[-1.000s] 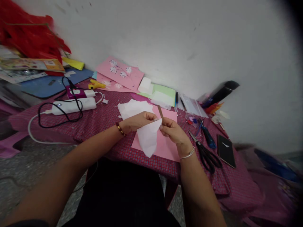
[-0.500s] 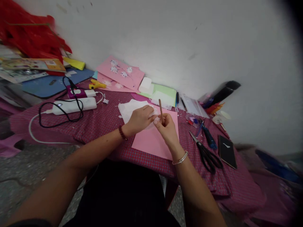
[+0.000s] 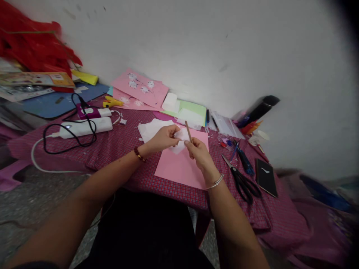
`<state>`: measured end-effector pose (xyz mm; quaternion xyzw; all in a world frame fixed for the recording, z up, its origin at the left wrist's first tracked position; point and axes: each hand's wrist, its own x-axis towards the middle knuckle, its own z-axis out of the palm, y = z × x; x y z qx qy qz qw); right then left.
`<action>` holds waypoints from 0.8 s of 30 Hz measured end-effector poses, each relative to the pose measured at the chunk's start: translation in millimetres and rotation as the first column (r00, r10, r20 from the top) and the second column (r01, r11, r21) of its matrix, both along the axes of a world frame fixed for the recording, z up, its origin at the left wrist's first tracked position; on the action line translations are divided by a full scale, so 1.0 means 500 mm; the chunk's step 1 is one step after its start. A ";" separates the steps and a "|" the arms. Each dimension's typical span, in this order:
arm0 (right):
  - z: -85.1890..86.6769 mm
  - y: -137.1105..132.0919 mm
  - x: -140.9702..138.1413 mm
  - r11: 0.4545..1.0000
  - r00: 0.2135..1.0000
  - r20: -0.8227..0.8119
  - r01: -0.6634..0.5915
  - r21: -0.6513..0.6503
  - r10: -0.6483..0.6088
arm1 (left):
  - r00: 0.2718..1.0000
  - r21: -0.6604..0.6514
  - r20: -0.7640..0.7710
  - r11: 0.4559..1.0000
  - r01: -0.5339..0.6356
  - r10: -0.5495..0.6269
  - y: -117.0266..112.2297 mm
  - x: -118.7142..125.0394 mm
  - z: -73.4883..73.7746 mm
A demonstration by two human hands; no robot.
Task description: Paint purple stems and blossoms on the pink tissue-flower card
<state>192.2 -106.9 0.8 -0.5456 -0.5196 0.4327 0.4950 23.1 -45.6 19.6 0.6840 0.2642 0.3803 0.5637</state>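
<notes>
My left hand (image 3: 166, 136) pinches the left side of a small piece of white paper (image 3: 182, 134). My right hand (image 3: 198, 150) is closed on a brown pencil (image 3: 188, 130), which points up and slightly left, and its fingertips meet the paper's right edge. Both hands hover over a pink sheet (image 3: 179, 170). White paper sheets (image 3: 153, 129) lie beyond my left hand, partly over the pink sheet's far corner. Another bit of white paper shows just beneath the held piece.
Black-handled scissors (image 3: 242, 183) and a dark notebook (image 3: 266, 177) lie at the right. Pink cards with white flowers (image 3: 141, 89) rest against the wall. A white power strip (image 3: 85, 127) with a black cable (image 3: 63, 152) occupies the left. A yellow glue gun (image 3: 112, 101) sits behind it.
My hands have drawn slightly apart, so the white paper between them shows more. The pencil stays in my right hand. The whole view has shifted a little.
</notes>
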 end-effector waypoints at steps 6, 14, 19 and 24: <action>0.005 -0.005 0.001 0.996 0.999 0.003 0.031 0.088 -0.032 | 0.994 0.070 -0.090 0.996 -0.050 0.057 -0.004 0.001 -0.001; 0.036 -0.024 0.009 0.985 0.983 0.158 -0.117 0.124 0.097 | 0.981 -0.123 -0.090 0.979 0.161 -0.172 0.002 -0.010 0.003; 0.045 -0.031 0.033 0.971 0.973 0.052 -0.228 0.071 0.224 | 0.987 -0.160 -0.038 0.976 0.147 -0.155 -0.002 -0.011 0.003; 0.042 -0.028 0.035 0.983 0.980 -0.138 -0.123 0.135 0.141 | 0.979 -0.128 0.009 0.970 0.205 -0.206 -0.013 -0.011 0.012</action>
